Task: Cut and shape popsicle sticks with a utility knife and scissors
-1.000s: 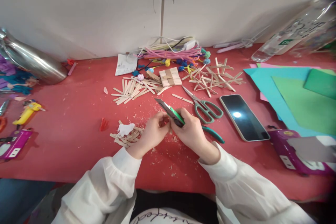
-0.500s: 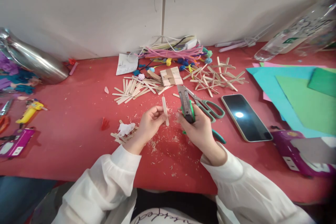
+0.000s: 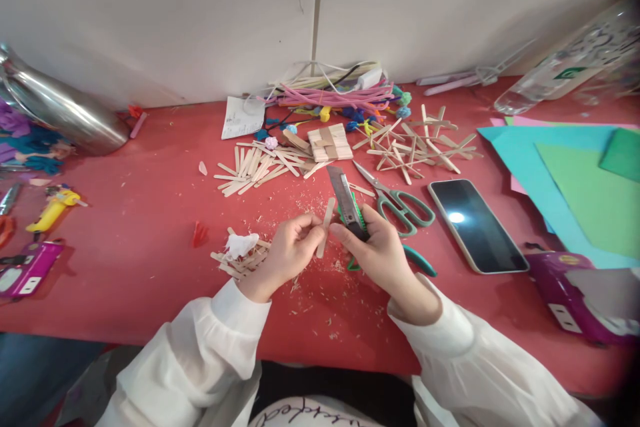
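Note:
My left hand (image 3: pixel 295 250) pinches a flat wooden craft stick (image 3: pixel 327 223) near its middle, the stick tilted with its upper end to the right. A utility knife (image 3: pixel 349 203) is in the grip of my right hand (image 3: pixel 375 247), its blade pointing up and away from me. The tip of my right thumb lies close to the stick; whether it touches cannot be made out. Wood shavings (image 3: pixel 330 320) are scattered on the red tabletop under both hands. Green-handled scissors (image 3: pixel 395 203) lie just beyond my right hand.
Loose craft sticks (image 3: pixel 260 167), a bundled stack (image 3: pixel 330 143) and joined sticks (image 3: pixel 415 143) lie at the back. A phone (image 3: pixel 475 227), coloured paper (image 3: pixel 505 153) and a purple device (image 3: pixel 565 293) are on the right. Left stand a steel flask (image 3: pixel 75 107) and a yellow glue gun (image 3: pixel 54 209).
The craft stick has shifted right and now leans rightward. My hands have come closer together, and the knife has tilted further left. The view has moved slightly.

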`<state>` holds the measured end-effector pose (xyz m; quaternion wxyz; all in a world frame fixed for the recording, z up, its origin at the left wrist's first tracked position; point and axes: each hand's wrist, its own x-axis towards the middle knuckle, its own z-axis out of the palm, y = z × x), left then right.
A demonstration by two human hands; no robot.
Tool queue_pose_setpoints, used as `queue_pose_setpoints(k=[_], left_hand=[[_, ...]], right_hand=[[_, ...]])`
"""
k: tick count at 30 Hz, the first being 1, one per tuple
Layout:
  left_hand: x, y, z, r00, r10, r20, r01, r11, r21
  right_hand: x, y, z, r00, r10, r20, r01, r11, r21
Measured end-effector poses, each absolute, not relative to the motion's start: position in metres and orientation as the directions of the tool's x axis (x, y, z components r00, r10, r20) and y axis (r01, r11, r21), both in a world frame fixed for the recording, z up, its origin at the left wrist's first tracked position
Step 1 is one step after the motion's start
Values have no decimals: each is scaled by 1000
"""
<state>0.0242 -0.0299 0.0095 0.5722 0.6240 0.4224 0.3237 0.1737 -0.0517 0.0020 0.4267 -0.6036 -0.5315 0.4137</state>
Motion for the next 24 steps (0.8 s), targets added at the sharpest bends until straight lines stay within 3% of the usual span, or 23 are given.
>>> queue_pose_setpoints(k=[13,19,24], left_hand=[[17,-23,2,524,827,-203,269,65,961],[19,-23,1,429,881,-198,126,159,979],[21,-23,-4,348,923,-164,22,167,986]], right_hand=[[173,-50,-1,48,990,-130,203,-137,-970],[173,-52,0,-13,986,-166,130,-163,-978],[171,-53,-2,-6,987,-163,163,-160,-973]])
